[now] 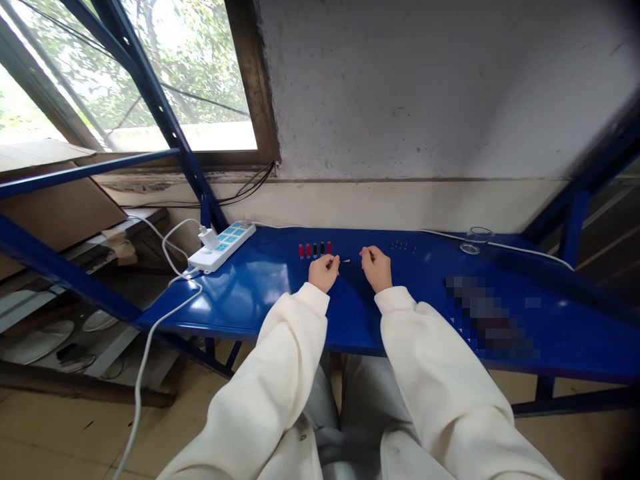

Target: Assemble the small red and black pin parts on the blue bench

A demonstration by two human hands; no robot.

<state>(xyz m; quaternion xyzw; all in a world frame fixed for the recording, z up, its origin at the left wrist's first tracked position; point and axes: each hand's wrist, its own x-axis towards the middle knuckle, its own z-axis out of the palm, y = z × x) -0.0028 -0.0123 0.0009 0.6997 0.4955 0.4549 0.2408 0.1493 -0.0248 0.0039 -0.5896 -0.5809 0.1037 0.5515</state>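
Observation:
My left hand (324, 272) is closed in a pinch over the blue table, just in front of a row of small red and black cylinders (308, 251). A tiny pale, slender piece (347, 261) shows just right of its fingertips; I cannot tell whether it is held or lies on the table. Across a short gap, my right hand (377, 268) is also pinched, thumb against fingers. Whatever it holds, if anything, is too small to name. Beyond it and to the right lie several tiny metallic pieces (399, 245), loosely lined up.
A white power strip (223, 247) with a plugged-in charger stands at the table's left end, its cable hanging over the edge. A clear round container (470, 249) is at the back right. Blurred dark item (490, 317) lies front right. Blue frame posts (575, 227) flank the table.

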